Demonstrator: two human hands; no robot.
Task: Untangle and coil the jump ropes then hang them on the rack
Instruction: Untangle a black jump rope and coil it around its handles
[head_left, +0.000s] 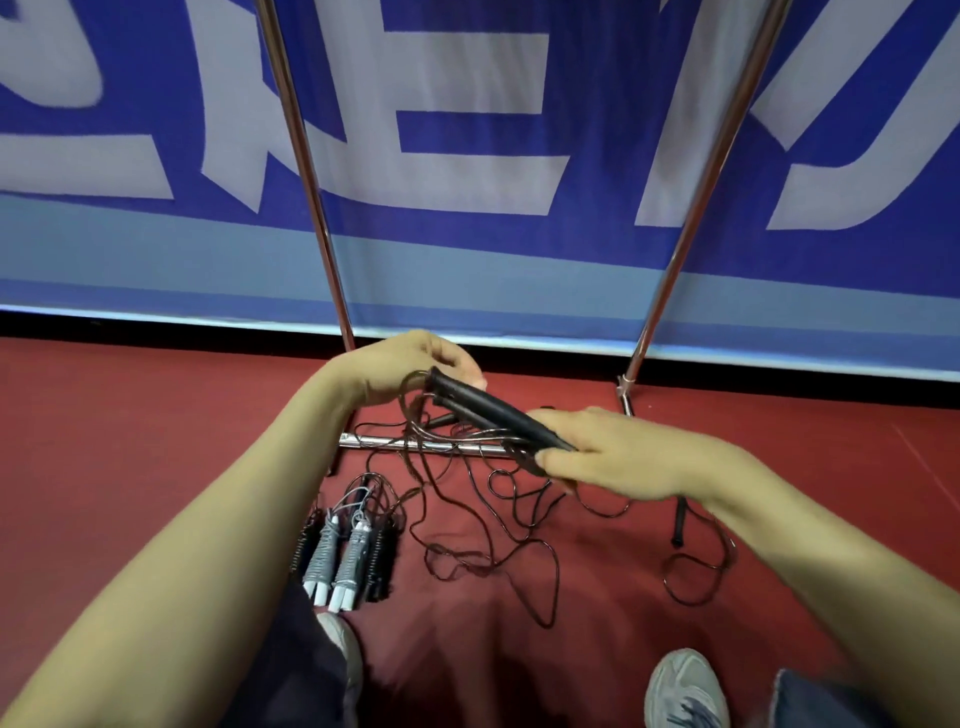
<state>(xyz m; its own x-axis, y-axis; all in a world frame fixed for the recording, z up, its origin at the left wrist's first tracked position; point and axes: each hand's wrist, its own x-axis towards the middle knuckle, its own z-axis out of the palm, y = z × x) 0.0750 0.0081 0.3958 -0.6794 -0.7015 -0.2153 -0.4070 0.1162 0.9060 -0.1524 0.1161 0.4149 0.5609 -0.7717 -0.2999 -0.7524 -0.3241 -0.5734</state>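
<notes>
We hold a pair of slim black jump-rope handles (488, 410) side by side between both hands, raised above the floor near the middle of the view. Our left hand (410, 364) arches over their eleven o'clock end with fingers curled round the caps; whether strands are also caught under those fingers we cannot tell. Our right hand (613, 457) pinches the four o'clock end between a nearly straight thumb and fingers.

From the handles a thin dark wire-like cord (493, 525) drops in loose, crossing loops onto the red sports floor (130, 441); it spreads toward six o'clock and out to four o'clock, where a stray black handle (679, 519) lies among it. Some loops drape across the chrome base bar of the metal rack (415, 441), whose uprights rise toward twelve o'clock before a blue banner with pale lettering (467, 156). At seven o'clock lies a grey-white wound rope bundle with white handle tips (337, 551), with black wound bundles just beside it.

We judge this rope not yet untangled. Lifting hard now could cinch the crossings into a knot; loops over the base bar could snag there as we wind; the stray handle's rope may be interlaced, so coiling could drag it along. Our grey trainer (685, 691) at five o'clock stands near the cord and could pin it.
</notes>
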